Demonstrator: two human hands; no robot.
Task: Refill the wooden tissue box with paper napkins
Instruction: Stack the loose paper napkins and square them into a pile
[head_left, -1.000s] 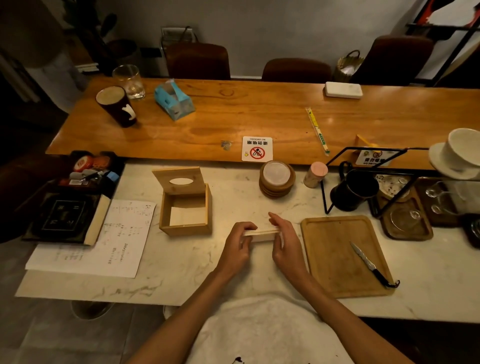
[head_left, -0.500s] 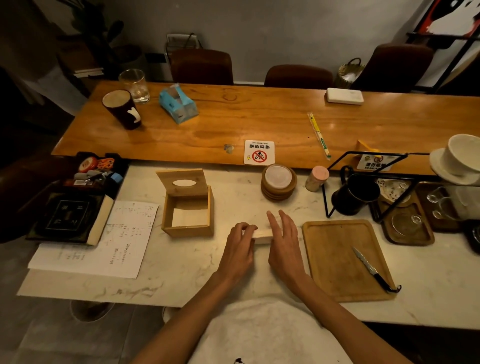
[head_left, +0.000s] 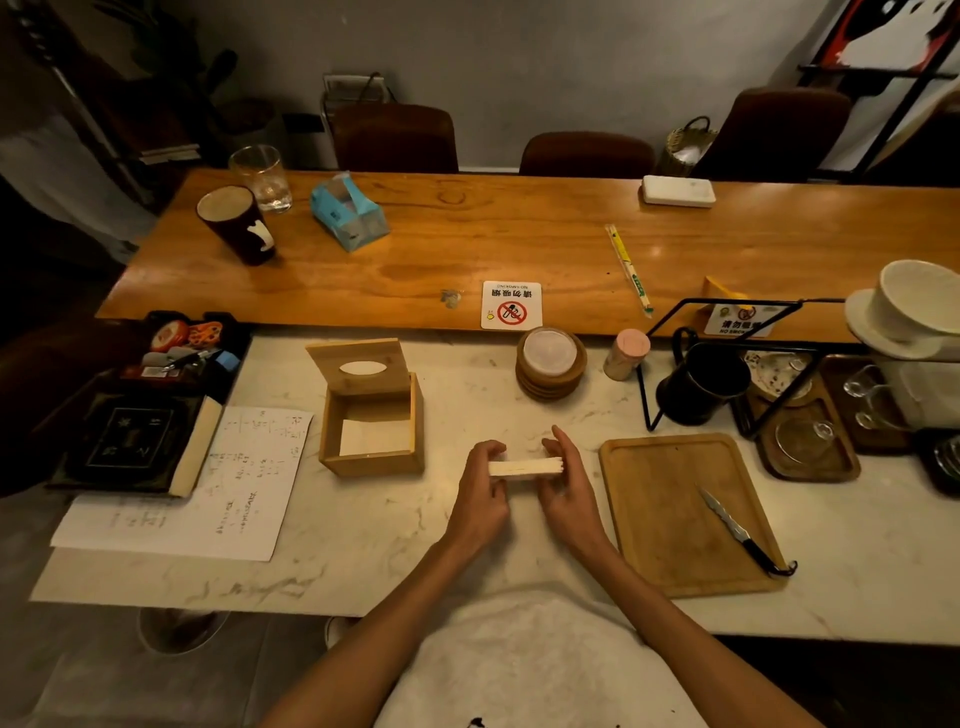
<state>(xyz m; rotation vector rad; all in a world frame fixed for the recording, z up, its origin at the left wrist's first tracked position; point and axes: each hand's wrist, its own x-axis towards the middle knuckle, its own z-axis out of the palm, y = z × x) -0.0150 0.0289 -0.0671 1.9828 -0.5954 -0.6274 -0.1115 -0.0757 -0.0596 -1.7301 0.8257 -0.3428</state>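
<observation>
A wooden tissue box (head_left: 371, 462) stands on the marble counter, left of centre, with its hinged lid (head_left: 358, 366) tipped up and back. White napkins lie in its bottom. To its right, I hold a flat stack of paper napkins (head_left: 524, 467) edge-on, a little above the counter. My left hand (head_left: 480, 499) grips the stack's left end and my right hand (head_left: 569, 493) grips its right end. The stack is about a hand's width right of the box.
A wooden board (head_left: 675, 514) with a knife (head_left: 740, 532) lies to the right. Behind are stacked coasters (head_left: 549, 364), a pink-lidded jar (head_left: 626, 353) and a black wire rack (head_left: 727, 364). A printed sheet (head_left: 208, 488) and a dark tray (head_left: 135, 431) lie left. A blue tissue pack (head_left: 348, 210) sits on the far wooden table.
Half a second ago both hands pressed the napkin stack flat on the counter. Now they have lifted it slightly and hold it by its two ends.
</observation>
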